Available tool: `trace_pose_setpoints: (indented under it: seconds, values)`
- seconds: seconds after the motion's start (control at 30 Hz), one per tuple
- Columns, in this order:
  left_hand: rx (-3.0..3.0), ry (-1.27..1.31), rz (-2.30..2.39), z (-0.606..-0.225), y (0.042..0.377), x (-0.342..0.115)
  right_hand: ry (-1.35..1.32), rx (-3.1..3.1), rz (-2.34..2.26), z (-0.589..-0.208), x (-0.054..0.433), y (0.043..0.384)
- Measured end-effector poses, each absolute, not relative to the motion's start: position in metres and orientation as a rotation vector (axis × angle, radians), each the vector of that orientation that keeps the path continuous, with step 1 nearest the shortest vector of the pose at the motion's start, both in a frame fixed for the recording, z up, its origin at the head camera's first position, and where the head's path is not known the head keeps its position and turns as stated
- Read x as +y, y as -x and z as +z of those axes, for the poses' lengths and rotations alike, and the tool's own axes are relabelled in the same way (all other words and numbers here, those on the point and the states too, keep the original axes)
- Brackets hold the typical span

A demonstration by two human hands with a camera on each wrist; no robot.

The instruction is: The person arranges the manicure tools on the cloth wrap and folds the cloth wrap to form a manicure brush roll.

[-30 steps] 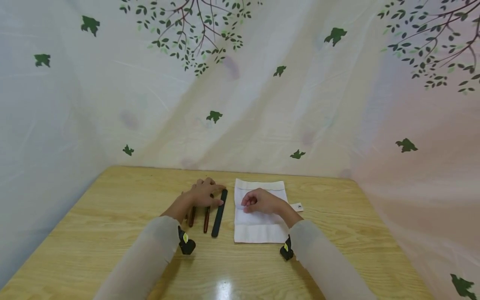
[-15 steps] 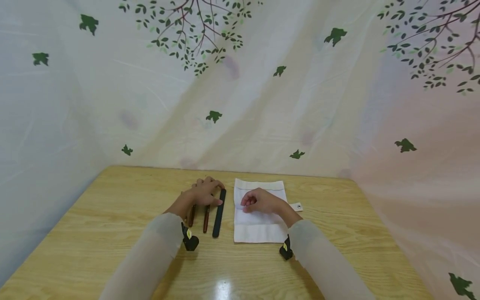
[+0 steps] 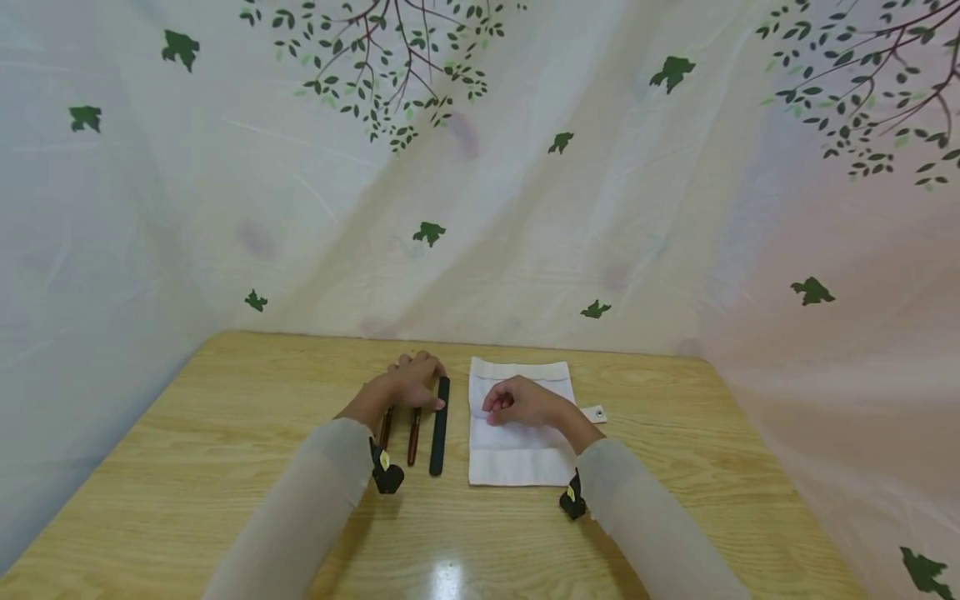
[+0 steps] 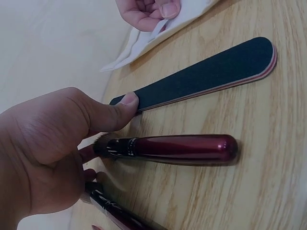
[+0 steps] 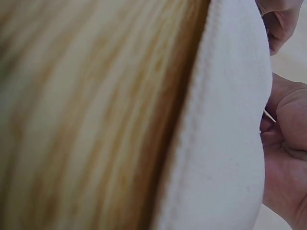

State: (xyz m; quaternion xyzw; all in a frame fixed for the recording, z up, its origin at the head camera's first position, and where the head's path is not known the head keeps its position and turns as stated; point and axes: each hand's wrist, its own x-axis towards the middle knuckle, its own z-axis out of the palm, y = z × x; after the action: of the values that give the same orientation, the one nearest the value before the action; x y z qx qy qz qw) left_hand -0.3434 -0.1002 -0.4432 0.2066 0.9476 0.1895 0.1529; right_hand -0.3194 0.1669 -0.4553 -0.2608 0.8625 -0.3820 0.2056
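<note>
My left hand (image 3: 408, 385) holds the far end of a dark nail file (image 4: 206, 73), its thumb on top of the flat face. A makeup brush with a glossy dark red handle (image 4: 187, 148) lies just beside that hand. Another makeup brush (image 4: 112, 206) is partly under the fingers, its bristle end hidden. To the right, a white cloth roll-up case (image 3: 510, 468) lies spread out. My right hand (image 3: 523, 402) is over its middle, and in the left wrist view it pinches a thin white strip of the case between thumb and fingers.
The case has a short tab with a metal snap (image 3: 598, 414) on its right side. Everything lies on a wood-grain table (image 3: 660, 467), backed by a pale curtain (image 3: 510, 250) with leaf prints. A wrist camera (image 3: 387, 477) sits under the left sleeve.
My left hand has shifted slightly right and away from me. The nail file has turned a little, now more upright in the head view. My right hand and the case stay put.
</note>
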Motion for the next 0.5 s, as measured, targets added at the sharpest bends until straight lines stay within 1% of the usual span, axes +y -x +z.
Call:
trace_pose_setpoints:
  seconds: [0.27, 0.37, 0.5]
  values:
    - [2.674, -0.553, 0.640, -0.433, 0.343, -0.100, 0.719, 2.394, -1.072, -0.456, 0.166, 0.321]
    - [2.654, -0.587, 0.718, -0.430, 0.343, -0.100, 0.722, 2.397, -1.064, -0.457, 0.166, 0.321]
    - [2.559, -0.656, 0.934, -0.428, 0.345, -0.102, 0.724, 2.396, -1.067, -0.457, 0.167, 0.321]
